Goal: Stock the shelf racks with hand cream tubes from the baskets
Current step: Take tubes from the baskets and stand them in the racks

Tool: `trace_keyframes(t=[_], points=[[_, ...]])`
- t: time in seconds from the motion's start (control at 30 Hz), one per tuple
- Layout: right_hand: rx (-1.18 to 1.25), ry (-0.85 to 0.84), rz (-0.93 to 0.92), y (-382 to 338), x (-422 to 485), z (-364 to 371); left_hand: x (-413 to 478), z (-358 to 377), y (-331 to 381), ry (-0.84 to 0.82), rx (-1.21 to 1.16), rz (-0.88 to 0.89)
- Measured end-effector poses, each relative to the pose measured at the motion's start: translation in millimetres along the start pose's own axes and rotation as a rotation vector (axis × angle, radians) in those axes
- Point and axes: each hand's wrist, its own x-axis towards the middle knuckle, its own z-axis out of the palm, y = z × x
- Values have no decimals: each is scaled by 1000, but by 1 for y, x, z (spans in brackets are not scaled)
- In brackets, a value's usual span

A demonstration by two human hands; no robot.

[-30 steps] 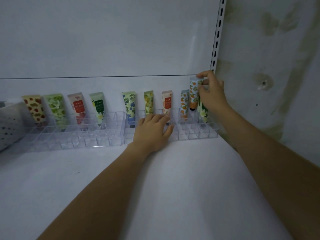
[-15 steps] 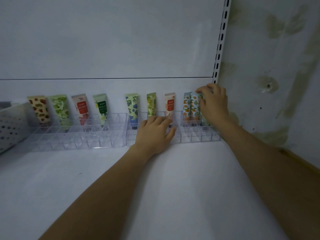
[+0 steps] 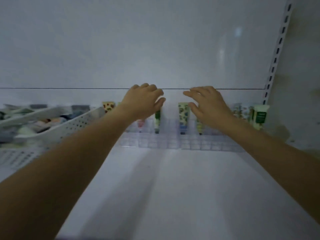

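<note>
Two white baskets (image 3: 74,124), as far as the blur allows, stand at the left of the shelf (image 3: 173,187). They hold loose hand cream tubes (image 3: 43,122), near enough for a short reach. The left hand (image 3: 142,103) hangs over the clear racks (image 3: 173,142), fingers loosely bent, holding nothing. The right hand (image 3: 209,106) beside it is spread and also empty. The stocked tubes (image 3: 183,115) stand upright in the back row, probably so that the front compartments remain free.
</note>
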Motion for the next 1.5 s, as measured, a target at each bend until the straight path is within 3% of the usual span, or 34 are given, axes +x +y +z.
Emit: trace_keyframes(t=[0.13, 0.27, 0.47, 0.77, 0.9, 1.03, 1.17, 1.3, 1.4, 1.5], points=[[133, -62, -97, -80, 47, 19, -42, -37, -96, -82, 28, -158], [237, -207, -194, -160, 91, 44, -94, -54, -183, -307, 4, -306], [256, -453, -203, -233, 140, 67, -143, -43, -258, -638, -121, -250], [300, -713, 86, -259, 166, 80, -126, -10, -258, -587, -324, -97], [356, -656, 176, -266, 165, 86, -117, 6, -256, -585, -368, -48], [392, -490, 252, -266, 161, 93, -119, 12, -264, -428, -470, -63], [872, -216, 602, -257, 162, 81, -118, 12, -277, -247, -631, -280], [1390, -89, 894, -250, 161, 64, -110, 2, -272, -115, -935, -498], [1681, -10, 1032, -241, 153, 53, -102, -11, -255, -4, -1169, -534], [1767, -38, 1126, -223, 136, 41, -92, -24, -227, 41, -1218, -513]])
